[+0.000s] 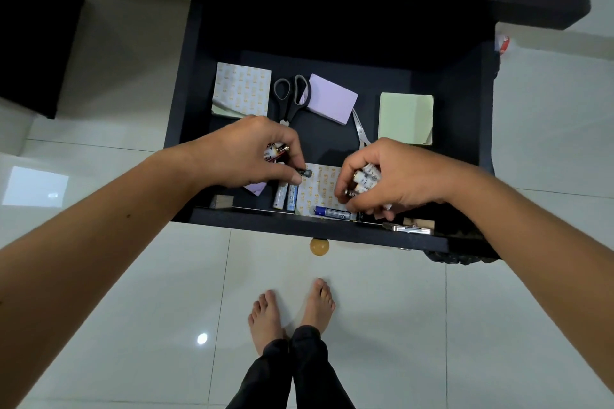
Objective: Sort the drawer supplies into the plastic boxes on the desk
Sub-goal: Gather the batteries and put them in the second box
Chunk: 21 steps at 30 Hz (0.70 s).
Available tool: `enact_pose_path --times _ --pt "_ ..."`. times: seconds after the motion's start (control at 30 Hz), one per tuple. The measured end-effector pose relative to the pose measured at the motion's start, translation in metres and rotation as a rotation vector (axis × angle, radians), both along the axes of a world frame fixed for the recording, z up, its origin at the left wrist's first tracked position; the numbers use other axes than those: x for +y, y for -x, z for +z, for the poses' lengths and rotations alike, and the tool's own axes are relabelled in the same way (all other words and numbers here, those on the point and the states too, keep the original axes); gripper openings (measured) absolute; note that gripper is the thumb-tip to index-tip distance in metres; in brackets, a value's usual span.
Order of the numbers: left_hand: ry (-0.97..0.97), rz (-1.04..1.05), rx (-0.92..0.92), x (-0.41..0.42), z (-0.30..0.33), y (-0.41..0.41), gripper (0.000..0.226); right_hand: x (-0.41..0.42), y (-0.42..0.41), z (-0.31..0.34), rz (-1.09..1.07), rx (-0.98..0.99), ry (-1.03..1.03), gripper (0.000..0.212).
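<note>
At the drawer's front edge we see a blue battery lying loose. Our right hand clutches several batteries; our left hand holds others and pinches a dark battery. Beyond lie scissors and sticky-note pads.

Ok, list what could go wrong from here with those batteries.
The right hand grips a full bunch of batteries; reaching for the blue battery at the drawer front could spill some. The left hand, already holding batteries, pinches another by its tip and may drop it.
</note>
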<state>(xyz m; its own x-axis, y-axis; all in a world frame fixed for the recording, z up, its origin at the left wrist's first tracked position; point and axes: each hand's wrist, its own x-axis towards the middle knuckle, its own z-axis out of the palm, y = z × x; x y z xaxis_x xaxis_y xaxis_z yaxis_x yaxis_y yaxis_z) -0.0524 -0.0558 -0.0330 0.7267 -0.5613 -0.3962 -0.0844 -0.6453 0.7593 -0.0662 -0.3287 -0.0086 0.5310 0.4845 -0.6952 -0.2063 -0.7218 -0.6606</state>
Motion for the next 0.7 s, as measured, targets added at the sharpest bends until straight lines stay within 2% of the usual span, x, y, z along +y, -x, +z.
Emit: enact_pose_path --times 0.13,0.23,0.37,0.47,0.6,0.7 --pt "0.017 -0.006 0.024 0.0 -0.001 -0.001 0.02 0.014 0.006 0.002 0.313 -0.223 0.174 0.026" --pt "0.064 -0.04 0.04 0.001 0.0 0.0 0.034 0.018 0.005 0.004 0.38 -0.204 0.191 0.025" --pt "0.073 -0.061 0.046 0.0 0.001 -0.001 0.025 0.018 0.003 0.004 0.32 -0.128 0.139 0.016" --pt "0.059 -0.041 0.071 -0.001 0.001 0.0 0.015 0.017 0.004 0.004 0.18 0.002 0.04 0.015" --pt "0.079 0.027 0.165 -0.003 0.002 0.001 0.013 0.011 0.004 0.007 0.031 0.098 -0.075 0.015" --pt "0.051 0.016 0.19 -0.002 0.004 0.001 0.018 0.003 0.003 0.013 -0.041 0.172 -0.146 0.029"
